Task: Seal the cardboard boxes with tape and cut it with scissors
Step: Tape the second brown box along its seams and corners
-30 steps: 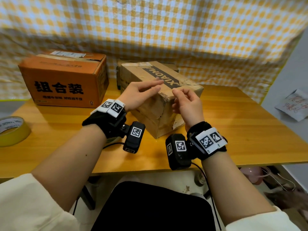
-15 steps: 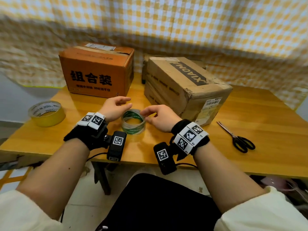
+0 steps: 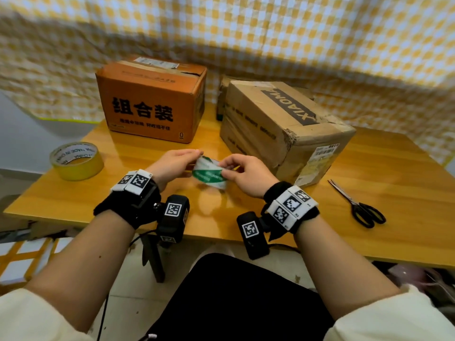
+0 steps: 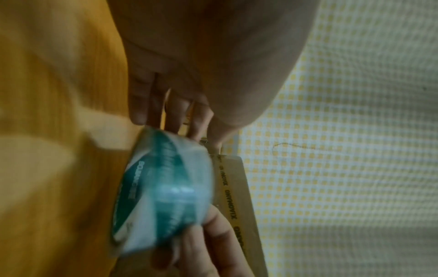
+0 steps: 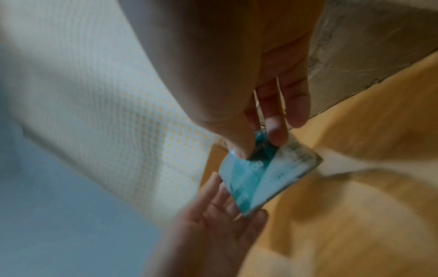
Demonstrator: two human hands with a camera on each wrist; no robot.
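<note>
A green-and-white tape roll (image 3: 209, 174) is held just above the wooden table (image 3: 320, 230) between both hands. My left hand (image 3: 194, 158) holds its left side, with fingers (image 4: 189, 120) on the rim and the thumb under it. My right hand (image 3: 226, 166) pinches the right side between thumb (image 5: 239, 150) and fingers. The wrist views show the roll (image 4: 163, 187) (image 5: 267, 174) blurred. The brown cardboard box (image 3: 283, 126) lies just behind the hands, and the orange box (image 3: 152, 99) stands at the back left. Black scissors (image 3: 357, 205) lie on the table to the right.
A yellow tape roll (image 3: 76, 159) lies flat near the table's left edge. A yellow checked cloth (image 3: 270, 33) hangs behind the boxes. The table's front edge runs just under my wrists, with my dark lap below.
My hands left the top of the brown box and came down to the green-and-white roll on the table. They now hold it lifted and tilted between them.
</note>
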